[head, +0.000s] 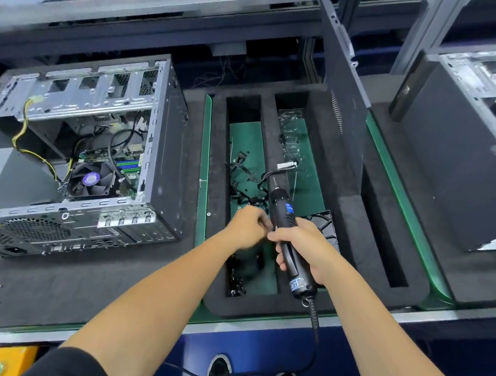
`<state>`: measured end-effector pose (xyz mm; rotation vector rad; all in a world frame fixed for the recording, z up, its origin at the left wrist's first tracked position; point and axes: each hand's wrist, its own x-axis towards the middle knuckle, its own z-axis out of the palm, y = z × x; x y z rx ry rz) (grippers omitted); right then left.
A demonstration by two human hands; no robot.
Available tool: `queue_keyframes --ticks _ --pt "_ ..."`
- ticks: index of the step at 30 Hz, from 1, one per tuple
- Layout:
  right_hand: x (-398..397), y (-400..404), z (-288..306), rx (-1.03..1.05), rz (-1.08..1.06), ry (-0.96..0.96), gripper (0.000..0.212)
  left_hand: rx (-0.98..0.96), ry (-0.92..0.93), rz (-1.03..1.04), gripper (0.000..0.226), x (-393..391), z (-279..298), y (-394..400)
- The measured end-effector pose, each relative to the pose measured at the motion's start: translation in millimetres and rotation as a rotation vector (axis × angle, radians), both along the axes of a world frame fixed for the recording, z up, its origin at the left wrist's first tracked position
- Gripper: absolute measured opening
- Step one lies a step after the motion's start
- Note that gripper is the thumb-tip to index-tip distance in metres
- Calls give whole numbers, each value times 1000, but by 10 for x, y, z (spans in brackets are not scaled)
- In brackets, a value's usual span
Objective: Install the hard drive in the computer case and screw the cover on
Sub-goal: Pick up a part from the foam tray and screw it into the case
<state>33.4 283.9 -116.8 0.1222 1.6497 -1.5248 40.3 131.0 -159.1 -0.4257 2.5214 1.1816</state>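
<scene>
An open computer case (160, 152) lies on its side at the left of the bench, its motherboard, fan and cables showing. Its dark side cover (341, 104) stands upright in a foam slot to the right. My right hand (305, 247) grips a black electric screwdriver (284, 217), tip pointing away over the foam tray. My left hand (246, 227) is curled beside the screwdriver's body, fingertips near my right hand; whether it pinches something small is hidden. No hard drive is plainly in view.
A black foam tray (214, 294) with green-bottomed slots holds loose cables (248, 181) and a fan (326, 225). A second computer case (465, 153) stands at the right. The screwdriver's cord (314, 329) hangs over the bench edge toward my feet.
</scene>
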Motion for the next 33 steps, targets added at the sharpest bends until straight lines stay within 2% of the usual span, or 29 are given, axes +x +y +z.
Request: queue_keyframes --ticks 3,5,10,12,16,20,26,30,33 --pt "12 18 141 -55 40 16 25 314 142 422 23 -196 267 -127" --pt "32 16 270 -98 54 34 32 411 210 521 24 -320 476 -219" --pt "115 -19 630 -203 132 158 48 481 363 498 27 -402 985 -305" --pt "150 -60 782 -201 164 217 57 523 406 511 22 -358 1166 -362" --pt "251 -147 1006 -198 181 294 54 824 468 534 15 -240 1486 -491" --pt "417 -275 1163 -187 185 341 53 808 458 481 15 -65 1749 -561" --pt "807 -668 1403 -205 196 402 40 880 466 416 17 259 1958 -1018" --pt "1145 -1110 1499 -216 240 361 44 805 477 361 18 647 2001 -1551" --pt "1458 -1496 1494 -246 251 316 41 829 464 314 21 1007 2003 -1988"
